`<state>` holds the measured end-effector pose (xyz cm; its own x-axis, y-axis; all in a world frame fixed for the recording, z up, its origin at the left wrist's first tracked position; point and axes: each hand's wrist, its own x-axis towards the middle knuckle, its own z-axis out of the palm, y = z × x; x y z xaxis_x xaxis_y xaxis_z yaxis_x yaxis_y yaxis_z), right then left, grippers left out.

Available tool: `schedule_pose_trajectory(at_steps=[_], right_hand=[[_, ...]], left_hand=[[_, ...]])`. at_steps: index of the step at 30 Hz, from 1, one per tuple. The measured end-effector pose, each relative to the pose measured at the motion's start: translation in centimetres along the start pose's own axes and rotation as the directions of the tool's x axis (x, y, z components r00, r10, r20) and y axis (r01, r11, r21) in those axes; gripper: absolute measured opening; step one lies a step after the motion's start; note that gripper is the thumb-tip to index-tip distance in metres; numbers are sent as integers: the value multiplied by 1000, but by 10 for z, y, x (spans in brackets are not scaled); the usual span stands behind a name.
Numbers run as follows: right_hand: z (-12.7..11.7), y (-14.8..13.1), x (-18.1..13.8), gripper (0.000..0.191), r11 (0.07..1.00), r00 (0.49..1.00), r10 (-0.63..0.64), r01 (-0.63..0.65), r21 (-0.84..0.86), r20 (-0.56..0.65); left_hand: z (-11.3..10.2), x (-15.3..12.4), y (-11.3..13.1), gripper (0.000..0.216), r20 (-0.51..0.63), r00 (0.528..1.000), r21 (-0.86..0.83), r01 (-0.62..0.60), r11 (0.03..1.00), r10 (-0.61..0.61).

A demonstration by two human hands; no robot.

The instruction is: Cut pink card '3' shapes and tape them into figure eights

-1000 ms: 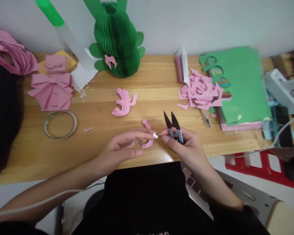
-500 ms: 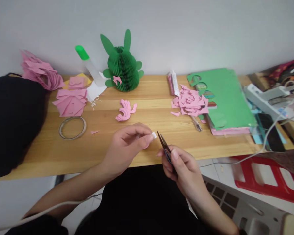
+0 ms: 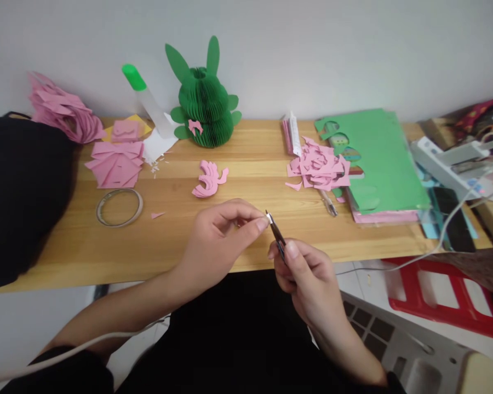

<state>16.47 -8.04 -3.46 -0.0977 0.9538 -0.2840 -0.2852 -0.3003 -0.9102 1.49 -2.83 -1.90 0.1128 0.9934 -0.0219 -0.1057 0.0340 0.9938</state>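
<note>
Currently the left hand (image 3: pixel 217 238) pinches a tiny white piece (image 3: pixel 268 218) between thumb and fingertips, just above the front part of the wooden table (image 3: pixel 156 251). The right hand (image 3: pixel 312 273) grasps a pair of dark-bladed snips (image 3: pixel 277 232), the blades pointing up and toward the left fingertips. Their tips meet the white piece or lie right beside it — whether they bite into it is too small to tell.

Beyond the hands lies a stack of pink cut-outs (image 3: pixel 207 183), and behind that a green honeycomb paper figure (image 3: pixel 205 104) stands upright near the wall, a small pink shape (image 3: pixel 195 127) on its front. Off to the left are a tape roll (image 3: pixel 99 212), a pink sliver (image 3: pixel 158 215) and a green-capped bottle (image 3: pixel 152 112), which leans over white paper (image 3: pixel 160 148). On the other side, pink scraps (image 3: pixel 319 165) lie heaped against green sheets (image 3: pixel 388 164) — partly over their cut edge.
</note>
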Motion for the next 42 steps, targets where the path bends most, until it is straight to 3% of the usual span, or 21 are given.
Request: schedule_pose_trajectory(at_steps=[17,34,42], right_hand=[[-3,1,1,43,996,997,56,-60,-71,-53],[-4,-5,-2,42,990,995,90,-93,-105,-35],[-5,-3,-3,37,988,1000,-15,11,-157,-26]], left_hand=[[0,2,-1,12,38,995,-13,88,996,-87],[-4,-1,-2,9,88,992,-59,99,993,-93],[-14,-2,-7,8,194,980,-142,75,987,-47]])
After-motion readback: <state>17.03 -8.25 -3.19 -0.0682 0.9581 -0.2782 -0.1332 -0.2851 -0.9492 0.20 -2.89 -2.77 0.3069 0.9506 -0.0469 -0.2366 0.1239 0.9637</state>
